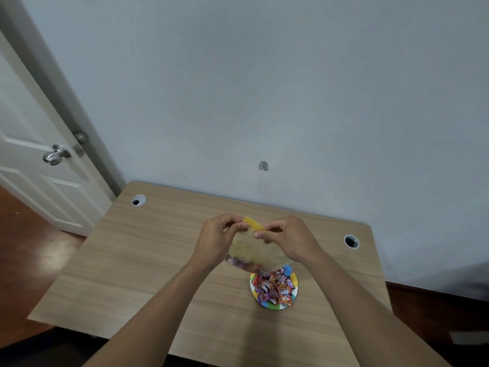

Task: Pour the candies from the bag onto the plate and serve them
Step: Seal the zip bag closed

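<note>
A clear plastic bag [251,251] with a yellow strip along one end hangs upside down above the table, blurred. My left hand [219,241] and my right hand [289,241] both pinch that yellow end, side by side. A few candies still show in the bag's lower end. Right under it sits a small colourful plate [274,306], heaped with wrapped red and purple candies [275,288]. The bag's lower end overlaps the plate's far rim.
The wooden table [148,260] stands against a pale wall and has two round cable holes [138,200] [351,241] near its back corners. A white door with a metal knob [55,154] stands at the left. Dark wood floor lies on both sides.
</note>
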Available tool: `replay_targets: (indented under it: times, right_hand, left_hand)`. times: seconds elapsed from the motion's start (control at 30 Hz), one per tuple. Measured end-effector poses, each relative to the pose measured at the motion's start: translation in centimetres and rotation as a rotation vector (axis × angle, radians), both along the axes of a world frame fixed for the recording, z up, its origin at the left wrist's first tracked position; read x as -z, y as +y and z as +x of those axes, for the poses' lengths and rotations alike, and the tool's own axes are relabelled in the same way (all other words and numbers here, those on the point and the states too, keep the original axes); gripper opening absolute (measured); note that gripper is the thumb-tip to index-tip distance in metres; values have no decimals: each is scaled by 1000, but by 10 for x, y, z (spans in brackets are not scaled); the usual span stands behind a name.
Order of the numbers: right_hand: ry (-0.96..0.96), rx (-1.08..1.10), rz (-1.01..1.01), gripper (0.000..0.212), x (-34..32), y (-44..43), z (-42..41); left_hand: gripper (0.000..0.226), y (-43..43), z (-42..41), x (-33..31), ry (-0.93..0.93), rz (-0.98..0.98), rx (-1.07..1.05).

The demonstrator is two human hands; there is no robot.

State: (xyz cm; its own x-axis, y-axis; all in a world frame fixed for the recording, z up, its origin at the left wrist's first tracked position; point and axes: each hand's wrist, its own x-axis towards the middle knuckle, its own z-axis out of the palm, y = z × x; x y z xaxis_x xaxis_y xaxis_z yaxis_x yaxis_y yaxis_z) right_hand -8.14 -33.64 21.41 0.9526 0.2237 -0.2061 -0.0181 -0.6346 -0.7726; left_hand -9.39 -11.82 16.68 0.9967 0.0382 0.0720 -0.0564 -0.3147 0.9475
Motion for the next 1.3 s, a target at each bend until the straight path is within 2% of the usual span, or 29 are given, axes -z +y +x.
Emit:
replay_targets:
  times: [0.13,0.23,0.37,0.6,0.77,1.0,1.3]
  right_hand:
    - [-7,5,17,16,2,2,-1]
    - [-15,-14,57,14,3,8,-5]
    - [-38,-25,79,8,2,14,-8]
    - [-39,-82,-10,11,3,11,-7]
    - [-83,-91,-1,16,4,17,-9]
    - [-136,-19,37,17,8,21,-12]
    - [-119,-65,51,15,3,26,-18]
  left_hand:
    - [4,-6,-3,0,-52,123,-38]
    - [14,-16,-6,2,-47,235,-113]
    - [19,-22,-8,6,-51,296,-178]
    - [10,-13,-10,0,-154,226,-105]
    - [17,-9,-13,-9,-145,89,-25]
    - [16,-9,-15,-11,-139,70,-6]
    - [17,-13,-19,-3,-116,162,-35]
